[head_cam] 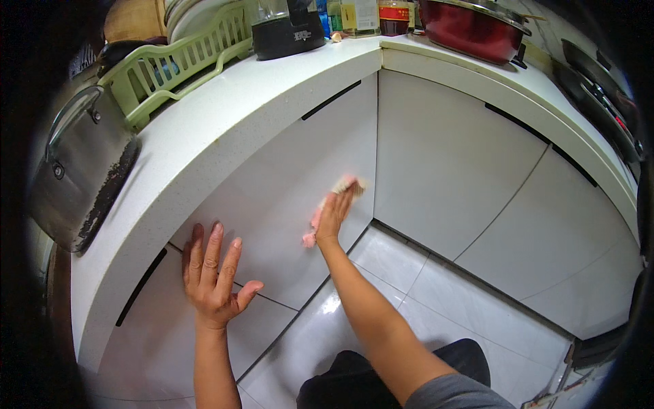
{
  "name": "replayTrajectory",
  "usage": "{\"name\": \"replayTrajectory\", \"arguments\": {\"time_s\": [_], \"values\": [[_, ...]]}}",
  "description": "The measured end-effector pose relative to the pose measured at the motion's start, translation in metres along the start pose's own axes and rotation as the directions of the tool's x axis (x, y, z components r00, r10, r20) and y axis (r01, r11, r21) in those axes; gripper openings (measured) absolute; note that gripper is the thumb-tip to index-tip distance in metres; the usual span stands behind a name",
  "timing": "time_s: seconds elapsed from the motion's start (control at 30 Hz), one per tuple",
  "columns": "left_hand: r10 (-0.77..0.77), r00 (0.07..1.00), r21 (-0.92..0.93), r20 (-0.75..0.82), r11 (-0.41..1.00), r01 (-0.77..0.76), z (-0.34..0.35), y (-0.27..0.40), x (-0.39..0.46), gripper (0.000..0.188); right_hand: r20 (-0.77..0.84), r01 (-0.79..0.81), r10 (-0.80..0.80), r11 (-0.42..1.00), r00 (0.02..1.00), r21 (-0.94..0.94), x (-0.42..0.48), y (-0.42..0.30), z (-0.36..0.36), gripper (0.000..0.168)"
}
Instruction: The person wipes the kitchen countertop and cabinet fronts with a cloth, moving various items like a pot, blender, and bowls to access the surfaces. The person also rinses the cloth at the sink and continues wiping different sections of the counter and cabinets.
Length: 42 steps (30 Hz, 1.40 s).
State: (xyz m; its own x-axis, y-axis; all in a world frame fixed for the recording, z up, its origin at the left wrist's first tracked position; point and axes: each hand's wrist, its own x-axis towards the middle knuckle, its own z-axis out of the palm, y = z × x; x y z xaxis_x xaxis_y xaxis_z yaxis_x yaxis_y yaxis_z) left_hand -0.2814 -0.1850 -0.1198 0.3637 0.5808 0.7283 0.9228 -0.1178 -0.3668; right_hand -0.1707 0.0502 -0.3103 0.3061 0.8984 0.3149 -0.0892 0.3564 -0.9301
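My right hand (332, 217) presses a pink and cream cloth (319, 217) against a white cabinet door (286, 189), close to the inner corner of the cabinets. The cloth and fingertips are slightly blurred, and the palm hides part of the cloth. To the left, my left hand (212, 276) has its fingers spread and holds nothing. It lies over the seam between two cabinet fronts, apparently resting on the surface. A black recessed handle (332, 99) runs along the top of the door.
White countertop (179, 133) overhangs the doors. On it stand a steel pot (84, 168) near the edge, a green dish rack (179, 66), a black appliance base (288, 36), bottles (360, 18) and a red pot (470, 30). More cabinet doors (454, 163) meet at right, above tiled floor (409, 276).
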Motion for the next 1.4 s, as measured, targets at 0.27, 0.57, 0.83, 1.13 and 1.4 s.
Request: {"name": "replayTrajectory", "arguments": {"time_s": [0.27, 0.57, 0.83, 1.13, 1.4], "values": [[-0.003, 1.000, 0.085, 0.012, 0.996, 0.002, 0.001, 0.006, 0.011, 0.063, -0.098, -0.359, 0.357, 0.933, 0.929, -0.004, -0.052, -0.037, 0.028, 0.071], [-0.003, 0.994, 0.244, 0.107, 0.970, -0.023, 0.008, 0.008, 0.005, 0.061, -0.094, -0.180, 0.212, 0.945, 0.973, 0.274, 0.096, 0.067, -0.021, 0.065], [-0.003, 0.992, 0.282, 0.123, 0.959, -0.032, 0.008, 0.014, 0.011, 0.064, -0.073, -0.814, 0.910, 0.399, 0.408, 0.423, -0.179, 0.128, 0.005, 0.079], [-0.001, 0.991, 0.327, 0.137, 0.944, -0.045, 0.012, 0.013, 0.007, 0.064, -0.068, -0.111, 0.105, 0.989, 0.992, -0.098, -0.062, 0.021, 0.012, 0.065], [0.015, 0.995, 0.326, 0.097, 0.944, -0.046, 0.014, 0.014, 0.009, 0.061, -0.062, -0.777, 0.782, 0.602, 0.621, -0.186, -0.121, 0.136, -0.007, 0.074]]}}
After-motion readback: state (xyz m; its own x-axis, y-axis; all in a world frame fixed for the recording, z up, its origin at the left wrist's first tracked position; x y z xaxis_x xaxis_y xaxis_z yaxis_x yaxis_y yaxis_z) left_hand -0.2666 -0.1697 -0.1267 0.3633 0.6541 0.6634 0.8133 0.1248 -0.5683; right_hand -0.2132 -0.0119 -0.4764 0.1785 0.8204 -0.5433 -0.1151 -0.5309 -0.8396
